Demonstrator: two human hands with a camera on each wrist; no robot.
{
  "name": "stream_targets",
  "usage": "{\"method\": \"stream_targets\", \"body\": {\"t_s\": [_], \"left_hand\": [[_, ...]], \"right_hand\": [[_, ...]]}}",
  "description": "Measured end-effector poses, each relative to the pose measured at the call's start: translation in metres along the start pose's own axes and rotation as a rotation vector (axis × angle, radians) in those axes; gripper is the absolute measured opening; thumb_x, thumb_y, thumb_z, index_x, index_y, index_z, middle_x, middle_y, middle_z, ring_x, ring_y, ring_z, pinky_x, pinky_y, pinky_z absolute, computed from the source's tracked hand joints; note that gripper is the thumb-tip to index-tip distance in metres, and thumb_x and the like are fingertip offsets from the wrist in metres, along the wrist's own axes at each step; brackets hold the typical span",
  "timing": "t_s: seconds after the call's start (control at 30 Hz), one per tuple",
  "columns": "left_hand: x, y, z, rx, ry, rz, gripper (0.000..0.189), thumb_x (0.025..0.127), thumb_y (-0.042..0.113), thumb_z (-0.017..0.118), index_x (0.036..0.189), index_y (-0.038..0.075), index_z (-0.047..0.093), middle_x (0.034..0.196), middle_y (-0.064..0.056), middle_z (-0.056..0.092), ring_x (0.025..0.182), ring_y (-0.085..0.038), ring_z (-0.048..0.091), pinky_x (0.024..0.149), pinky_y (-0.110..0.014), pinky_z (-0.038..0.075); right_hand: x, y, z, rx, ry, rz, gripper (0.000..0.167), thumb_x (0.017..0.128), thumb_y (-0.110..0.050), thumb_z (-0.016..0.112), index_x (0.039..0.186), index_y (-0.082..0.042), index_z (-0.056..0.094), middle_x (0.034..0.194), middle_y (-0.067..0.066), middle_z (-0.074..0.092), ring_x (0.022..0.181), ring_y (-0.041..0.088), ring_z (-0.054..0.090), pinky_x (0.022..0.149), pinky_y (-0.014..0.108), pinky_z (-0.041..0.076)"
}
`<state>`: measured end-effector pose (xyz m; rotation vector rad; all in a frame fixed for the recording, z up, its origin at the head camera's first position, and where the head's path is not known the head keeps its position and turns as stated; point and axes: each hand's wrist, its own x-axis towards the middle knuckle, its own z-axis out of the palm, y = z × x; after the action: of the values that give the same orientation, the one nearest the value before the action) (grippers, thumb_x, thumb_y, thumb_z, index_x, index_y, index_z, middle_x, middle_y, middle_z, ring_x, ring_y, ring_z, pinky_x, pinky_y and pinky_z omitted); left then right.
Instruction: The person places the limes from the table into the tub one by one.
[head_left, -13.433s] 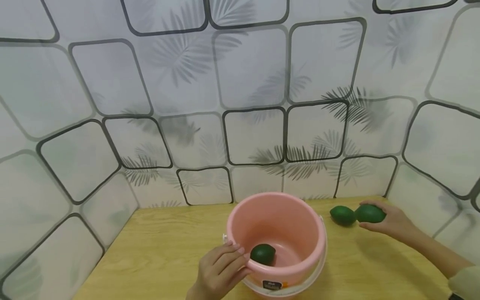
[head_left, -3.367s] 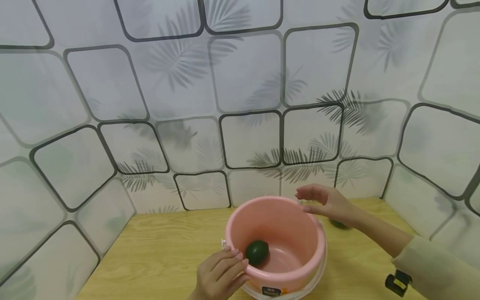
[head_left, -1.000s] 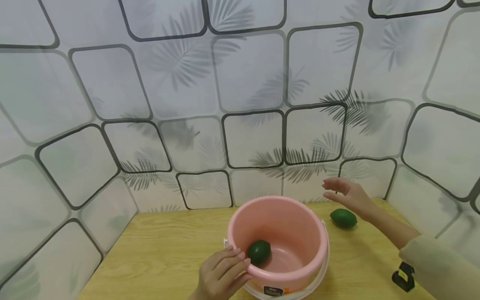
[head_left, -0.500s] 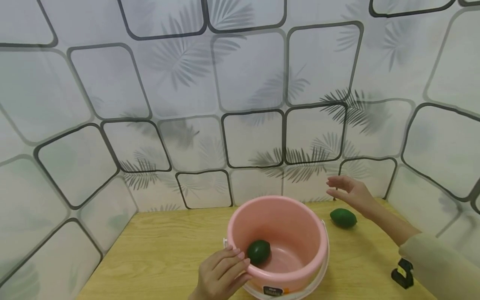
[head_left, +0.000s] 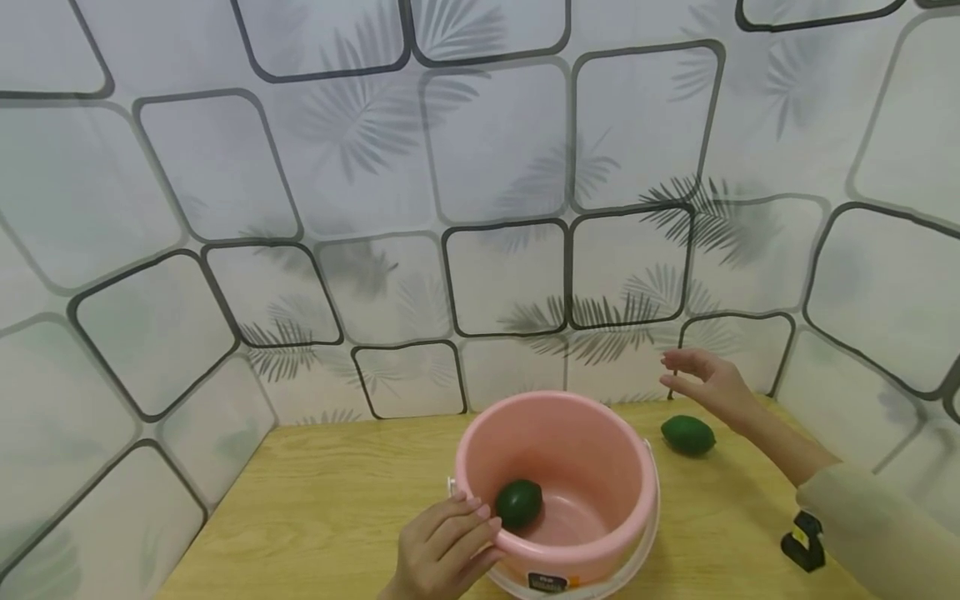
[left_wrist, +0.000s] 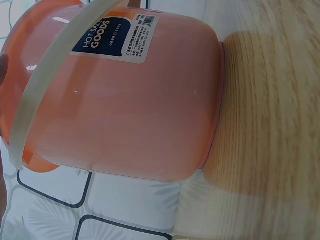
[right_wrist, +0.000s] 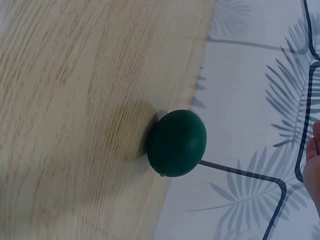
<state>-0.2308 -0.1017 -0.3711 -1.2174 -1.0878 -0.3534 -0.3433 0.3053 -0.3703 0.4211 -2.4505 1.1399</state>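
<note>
A pink bucket (head_left: 555, 467) with a pale handle (left_wrist: 37, 92) stands on the table, slightly right of centre in the head view. My left hand (head_left: 446, 542) grips its near left rim, fingers over the edge and thumb outside. Inside, a dark green lime (head_left: 519, 503) lies on the bottom close to those fingers; the near wall hides part of the floor. Another green lime (head_left: 688, 436) rests on the tabletop to the bucket's right. Just above and behind it hovers my right hand (head_left: 712, 387), fingers extended, holding nothing. The right wrist view shows this lime apart from the hand.
The wood-grain table (head_left: 337, 492) meets a patterned wall (head_left: 502, 275) at the back, with more wall on both sides. A black and yellow device (head_left: 803, 542) sits at the right sleeve (head_left: 870, 525). A printed label (left_wrist: 117, 37) is on the bucket's side.
Earlier my right hand held a lime beside the other on the table. It was then empty over the bucket's rim, and has since moved back right. My left hand stayed on the rim.
</note>
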Motion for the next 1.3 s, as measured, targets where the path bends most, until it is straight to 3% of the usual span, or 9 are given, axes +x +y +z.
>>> {"method": "stream_targets", "body": {"t_s": [0.1,0.33,0.47,0.57,0.67,0.73,0.8,0.97,1.3], "left_hand": [[-0.004,0.000,0.000,0.001,0.001,0.000,0.026,0.090,0.025,0.066,0.077,0.002,0.072,0.073,-0.007,0.069,0.069,-0.018,0.066,0.061,-0.027,0.058],[-0.006,-0.002,0.001,0.006,0.007,0.018,0.026,0.089,0.025,0.067,0.078,0.002,0.072,0.073,-0.008,0.069,0.070,-0.018,0.066,0.060,-0.027,0.058],[-0.003,-0.002,0.000,0.009,0.012,0.016,0.027,0.090,0.025,0.067,0.077,0.002,0.071,0.072,-0.008,0.069,0.068,-0.018,0.066,0.059,-0.027,0.058],[-0.003,-0.001,0.000,0.007,0.009,0.007,0.027,0.090,0.025,0.066,0.077,0.002,0.071,0.072,-0.008,0.069,0.068,-0.018,0.066,0.060,-0.027,0.058],[-0.005,0.000,0.000,0.005,0.005,0.004,0.026,0.089,0.025,0.067,0.078,0.002,0.072,0.073,-0.008,0.069,0.069,-0.018,0.066,0.061,-0.027,0.058],[-0.005,0.000,0.000,0.002,0.003,0.004,0.026,0.089,0.025,0.067,0.078,0.002,0.072,0.073,-0.008,0.069,0.069,-0.018,0.066,0.061,-0.027,0.058],[-0.007,0.000,0.001,0.001,0.003,0.006,0.026,0.089,0.025,0.067,0.078,0.002,0.072,0.074,-0.008,0.069,0.070,-0.018,0.066,0.061,-0.028,0.058],[-0.008,0.001,0.001,0.002,-0.003,0.005,0.026,0.089,0.025,0.068,0.080,0.001,0.072,0.075,-0.008,0.070,0.070,-0.018,0.066,0.061,-0.028,0.059],[-0.007,0.000,0.000,-0.002,-0.006,0.005,0.026,0.089,0.025,0.067,0.078,0.002,0.072,0.073,-0.008,0.069,0.069,-0.019,0.066,0.062,-0.028,0.058]], "right_hand": [[0.001,0.000,-0.001,-0.013,-0.002,0.015,0.042,0.090,-0.028,0.067,0.123,-0.005,0.058,0.108,-0.012,0.062,0.100,-0.007,0.054,0.076,0.005,0.046],[0.000,0.003,-0.002,-0.037,-0.026,0.054,0.047,0.090,-0.027,0.065,0.127,-0.001,0.054,0.120,0.021,0.060,0.112,0.037,0.055,0.075,0.007,0.047],[0.000,0.009,-0.001,-0.036,-0.042,0.065,0.049,0.091,-0.028,0.065,0.130,0.000,0.052,0.122,0.022,0.059,0.115,0.039,0.053,0.075,0.007,0.046],[0.000,0.012,0.000,-0.034,-0.039,0.058,0.049,0.091,-0.028,0.065,0.130,-0.002,0.052,0.121,0.021,0.059,0.111,0.017,0.058,0.076,0.005,0.044],[-0.001,0.012,0.000,-0.046,-0.040,0.056,0.049,0.091,-0.028,0.065,0.130,-0.002,0.052,0.122,0.022,0.059,0.110,0.017,0.058,0.076,0.006,0.044],[-0.001,0.014,0.000,-0.062,-0.046,0.067,0.050,0.091,-0.030,0.064,0.130,-0.002,0.052,0.122,0.021,0.059,0.112,0.021,0.058,0.079,0.012,0.048],[-0.002,0.015,-0.001,-0.070,-0.053,0.079,0.051,0.091,-0.031,0.064,0.130,-0.001,0.051,0.124,0.022,0.058,0.116,0.040,0.052,0.084,0.025,0.052],[-0.002,0.021,0.000,-0.064,-0.076,0.092,0.056,0.091,-0.034,0.064,0.132,0.001,0.048,0.126,0.024,0.056,0.118,0.042,0.050,0.094,0.057,0.046],[-0.007,0.037,0.002,-0.065,-0.106,0.122,0.059,0.090,-0.034,0.064,0.130,0.006,0.046,0.127,0.028,0.053,0.119,0.046,0.048,0.096,0.062,0.041]]}}
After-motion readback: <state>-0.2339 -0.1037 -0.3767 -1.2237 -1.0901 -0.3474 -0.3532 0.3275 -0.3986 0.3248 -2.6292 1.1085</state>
